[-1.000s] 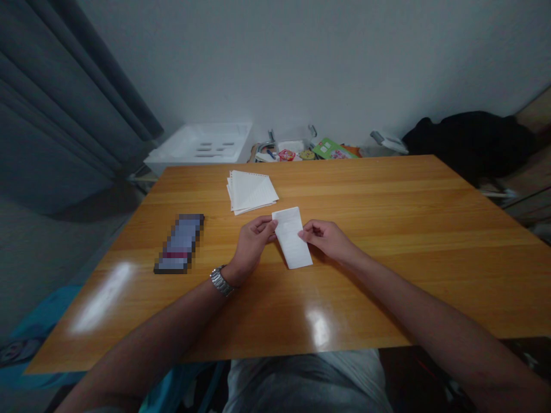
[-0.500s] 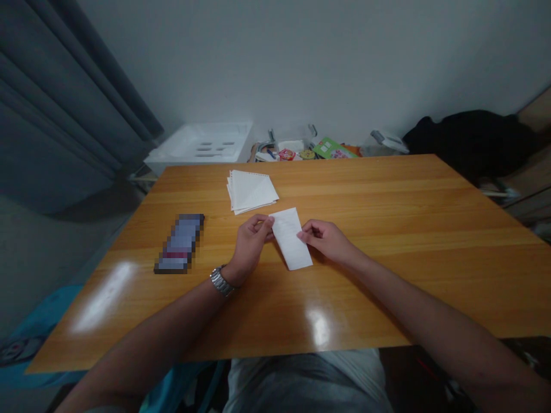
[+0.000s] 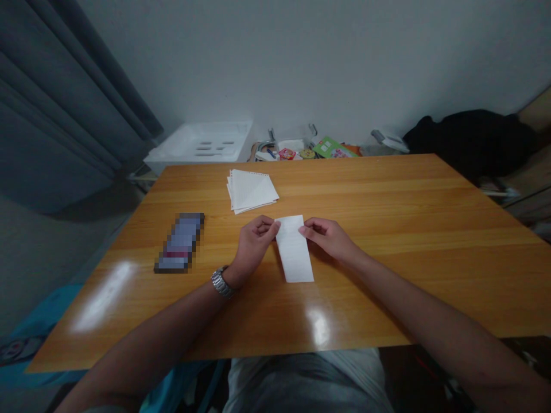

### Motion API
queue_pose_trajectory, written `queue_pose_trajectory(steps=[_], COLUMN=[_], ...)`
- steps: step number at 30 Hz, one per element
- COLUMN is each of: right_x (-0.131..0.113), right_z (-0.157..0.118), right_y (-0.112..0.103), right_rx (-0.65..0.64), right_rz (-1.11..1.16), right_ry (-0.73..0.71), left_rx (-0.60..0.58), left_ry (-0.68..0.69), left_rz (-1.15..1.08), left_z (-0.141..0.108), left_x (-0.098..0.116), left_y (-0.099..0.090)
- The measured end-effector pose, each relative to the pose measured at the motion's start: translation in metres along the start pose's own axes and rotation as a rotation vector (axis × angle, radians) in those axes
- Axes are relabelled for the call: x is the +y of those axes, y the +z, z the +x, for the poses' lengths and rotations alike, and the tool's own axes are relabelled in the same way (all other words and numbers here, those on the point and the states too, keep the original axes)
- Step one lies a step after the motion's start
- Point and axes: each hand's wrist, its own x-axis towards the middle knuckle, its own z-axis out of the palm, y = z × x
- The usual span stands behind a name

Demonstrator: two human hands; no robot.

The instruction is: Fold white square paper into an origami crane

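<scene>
A narrow, folded-looking sheet of white paper (image 3: 295, 252) is held over the middle of the wooden table (image 3: 408, 218). My left hand (image 3: 257, 238) pinches its upper left edge between thumb and fingers; a metal watch (image 3: 221, 282) is on that wrist. My right hand (image 3: 329, 236) pinches the upper right edge, thumb on top of the paper. The paper's lower end points toward me. Beyond my left hand lies a small stack of white loose-leaf sheets (image 3: 252, 191) with punched holes along the far edge.
A phone (image 3: 179, 244) with a blurred screen lies on the left of the table. Behind the far edge stand a white plastic tray (image 3: 206, 143), a green packet (image 3: 333, 148) and small clutter. A dark cloth heap (image 3: 469, 140) sits at the back right.
The paper has turned straighter and shifted slightly toward me. My right hand's grip has moved up nearer its far corner, while my left hand has shifted slightly right.
</scene>
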Motion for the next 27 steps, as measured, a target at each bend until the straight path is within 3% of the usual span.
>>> queue_pose_trajectory(steps=[4, 10, 14, 19, 27], right_x=[0.004, 0.005, 0.005, 0.007, 0.009], right_z=[0.001, 0.002, 0.002, 0.003, 0.004], right_y=[-0.001, 0.0, -0.001, -0.004, -0.003], right_rx=[0.072, 0.074, 0.103, 0.16, 0.166], right_rz=[0.028, 0.004, -0.013, -0.034, -0.028], right_ry=[-0.021, -0.031, -0.034, -0.043, -0.029], left_rx=[-0.025, -0.052, -0.078, -0.214, -0.18], left_ry=[0.03, 0.039, -0.05, -0.225, -0.195], left_rz=[0.062, 0.042, -0.044, -0.144, -0.106], left_z=[-0.001, 0.0, 0.0, -0.001, -0.001], left_x=[-0.001, -0.007, -0.011, -0.014, -0.015], left_y=[0.001, 0.0, 0.001, 0.002, 0.003])
